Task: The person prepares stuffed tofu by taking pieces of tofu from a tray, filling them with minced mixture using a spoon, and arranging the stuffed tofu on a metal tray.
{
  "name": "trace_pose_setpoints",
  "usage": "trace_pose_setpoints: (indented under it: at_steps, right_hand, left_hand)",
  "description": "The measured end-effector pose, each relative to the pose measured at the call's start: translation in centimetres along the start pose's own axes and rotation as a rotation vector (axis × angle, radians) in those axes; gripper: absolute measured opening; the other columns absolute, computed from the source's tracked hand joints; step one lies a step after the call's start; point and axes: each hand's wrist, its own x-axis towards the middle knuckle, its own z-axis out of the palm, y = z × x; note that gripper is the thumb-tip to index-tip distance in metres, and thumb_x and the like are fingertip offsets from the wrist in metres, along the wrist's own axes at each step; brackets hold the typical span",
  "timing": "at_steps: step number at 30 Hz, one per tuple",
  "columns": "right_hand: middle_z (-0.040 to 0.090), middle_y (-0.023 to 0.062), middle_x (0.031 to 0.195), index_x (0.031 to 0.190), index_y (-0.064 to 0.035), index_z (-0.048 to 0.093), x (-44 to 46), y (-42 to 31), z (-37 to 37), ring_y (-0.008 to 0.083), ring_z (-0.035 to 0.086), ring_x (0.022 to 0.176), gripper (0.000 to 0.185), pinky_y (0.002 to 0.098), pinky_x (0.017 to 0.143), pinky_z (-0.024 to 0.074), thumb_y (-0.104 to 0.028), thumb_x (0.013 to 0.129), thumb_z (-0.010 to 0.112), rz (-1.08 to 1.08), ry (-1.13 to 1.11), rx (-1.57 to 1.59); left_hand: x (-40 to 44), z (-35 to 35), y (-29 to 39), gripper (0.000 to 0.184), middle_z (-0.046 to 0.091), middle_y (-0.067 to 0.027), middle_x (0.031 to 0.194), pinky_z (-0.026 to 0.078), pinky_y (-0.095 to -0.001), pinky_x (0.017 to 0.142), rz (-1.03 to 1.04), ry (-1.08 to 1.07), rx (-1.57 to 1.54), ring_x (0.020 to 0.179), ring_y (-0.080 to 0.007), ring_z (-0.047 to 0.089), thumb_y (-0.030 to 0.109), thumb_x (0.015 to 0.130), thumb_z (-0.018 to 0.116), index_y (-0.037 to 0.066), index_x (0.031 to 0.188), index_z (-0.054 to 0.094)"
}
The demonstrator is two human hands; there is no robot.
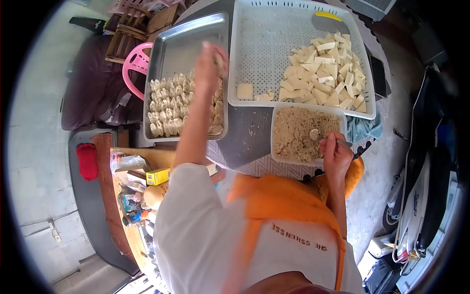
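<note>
My left hand [213,61], smeared by motion, is curled above a metal tray [188,36]. A pale patch shows among its fingers, too blurred to name. Rows of small, pale, lumpy filled pieces [169,108] cover the near half of this tray. My right hand [337,156] grips a spoon [314,133], its bowl in the crumbly brown filling [296,130] of a white plastic tub [275,147]. Beyond the tub, a white perforated basket [262,39] carries a heap of cut, cream-coloured tofu-like pieces [323,73] at its right side.
A yellow-edged scraper [329,20] lies at the basket's far right. A teal cloth [364,128] is by the tub. A pink chair [134,66] stands left of the tray. Lower left, a wooden shelf [161,158] holds boxes and bottles. Crumbs dot the dark tabletop [240,122].
</note>
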Motion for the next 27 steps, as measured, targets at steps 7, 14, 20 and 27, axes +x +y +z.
trace_pose_setpoints:
  at_steps: [7, 14, 20, 27]
  right_hand:
    - [0.067, 0.013, 0.075, 0.068, 0.0093, 0.061, 0.1, 0.0, 0.2, 0.017, 0.063, 0.054, 0.025, 0.0261, 0.049, 0.0476, -0.002, 0.091, 0.056, -0.012, 0.022, -0.023]
    - [0.067, 0.0138, 0.074, 0.067, 0.009, 0.061, 0.1, -0.5, 0.0, 0.019, 0.063, 0.055, 0.026, 0.0271, 0.05, 0.0475, -0.002, 0.09, 0.057, -0.002, 0.009, -0.027]
    - [0.066, 0.014, 0.073, 0.066, 0.0077, 0.062, 0.2, -0.4, 0.0, 0.0209, 0.063, 0.054, 0.026, 0.0283, 0.05, 0.0481, -0.003, 0.09, 0.058, -0.026, 0.009, -0.042]
    - [0.067, 0.0119, 0.074, 0.07, 0.0055, 0.063, 0.2, 0.0, -0.1, 0.0216, 0.064, 0.054, 0.021, 0.0293, 0.049, 0.0473, -0.005, 0.088, 0.061, -0.028, 0.014, -0.07]
  left_hand:
    - [15.8, -16.2, -7.2, 0.026, 0.066, -0.0047, 0.08, 0.049, -0.0273, 0.064, 0.078, 0.027, 0.613, 0.069, -0.0128, 0.059, 0.019, 0.085, 0.064, 0.005, 0.107, 0.067]
    - [15.3, -18.7, -9.0, 0.017, 0.068, -0.0029, 0.078, 0.048, -0.0276, 0.061, -0.093, -0.085, 0.852, 0.067, -0.0114, 0.059, 0.019, 0.082, 0.067, 0.007, 0.091, 0.074]
    - [12.1, -15.6, -5.6, 0.036, 0.069, -0.0049, 0.086, 0.051, -0.032, 0.069, -0.283, -0.094, 0.705, 0.072, -0.0149, 0.061, 0.035, 0.09, 0.056, 0.004, 0.098, 0.071]
    - [12.4, -8.0, -4.4, 0.038, 0.067, -0.0171, 0.096, 0.048, -0.0448, 0.079, 0.575, -0.035, 1.356, 0.087, -0.0365, 0.062, 0.036, 0.094, 0.047, 0.004, 0.098, 0.067]
